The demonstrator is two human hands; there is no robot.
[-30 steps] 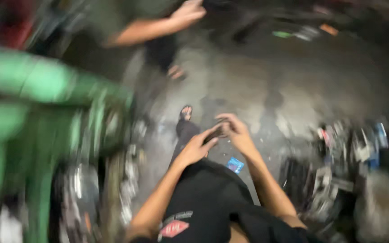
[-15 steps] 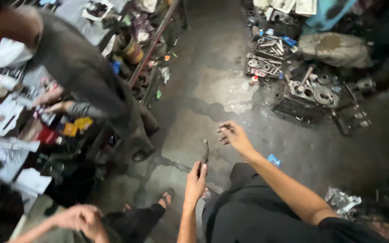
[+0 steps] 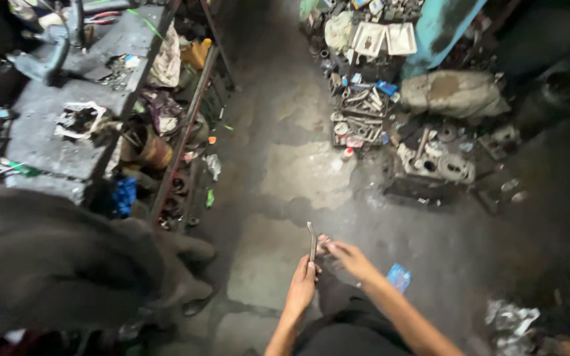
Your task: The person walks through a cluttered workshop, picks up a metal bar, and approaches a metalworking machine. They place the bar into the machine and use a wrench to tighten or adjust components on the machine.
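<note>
Seen from above, the left hand [image 3: 303, 285] grips a thin, curved dark metal rod [image 3: 311, 240] upright over stained concrete floor [image 3: 298, 171]; the right hand [image 3: 348, 256], fingers loosely spread, touches its base, nothing visibly altered yet

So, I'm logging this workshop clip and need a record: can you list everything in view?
metal rod: one, grey, slightly curved, upright in the left hand
workbench: one, grey, upper left, littered with scraps
vise: one, grey, on the workbench's far end
tin can: one, rusty brown, beside the bench frame
tray of metal parts: one, grey, floor at upper centre
sack: one, dirty tan, floor at upper right
engine part: one, grey, below the sack
blue scrap: one, on the concrete floor
another person: one, dark clothes, lower left
left hand: grips the rod
right hand: fingers near the rod
</note>
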